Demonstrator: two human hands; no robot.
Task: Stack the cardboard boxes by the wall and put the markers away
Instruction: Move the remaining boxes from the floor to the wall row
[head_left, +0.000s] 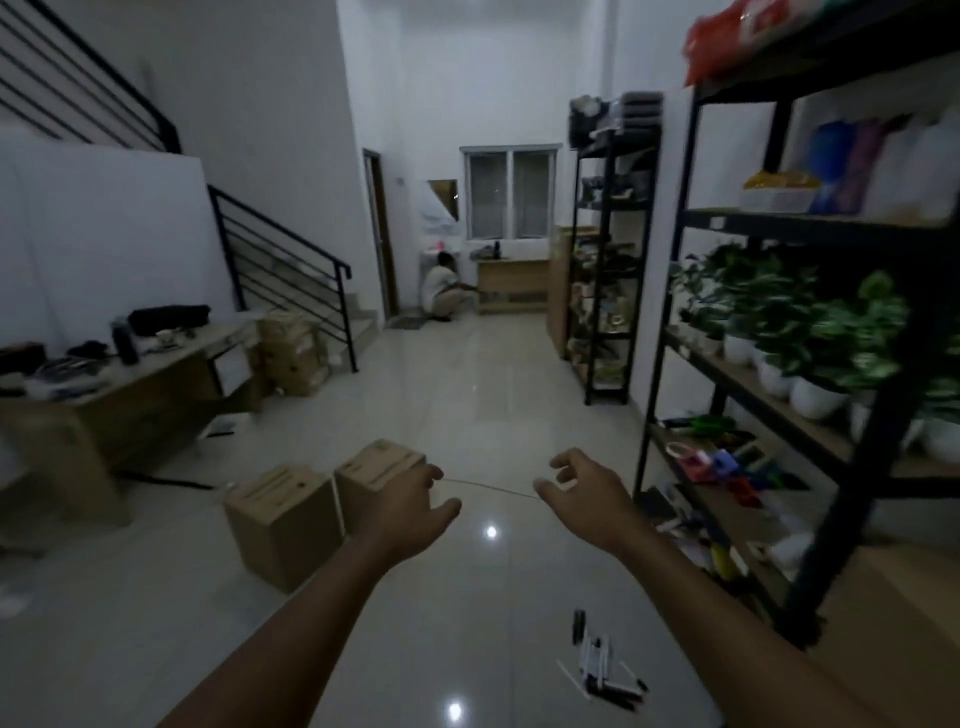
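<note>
- I see my left hand (410, 506) and right hand (584, 496) stretched forward, fingers loose, holding nothing.
- Two cardboard boxes (322, 504) stand side by side on the tiled floor (467, 389), just beyond my left hand.
- The markers (597, 660) lie scattered on the floor near the shelving rack (779, 467).

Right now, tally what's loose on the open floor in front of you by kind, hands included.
Cardboard boxes: 2, the nearer box and the farther box, side by side.
Marker piles: 1, the markers lie clustered; single pens are too blurred to count.
Hands: 2, left hand and right hand, both empty.
Total: 5.
</note>
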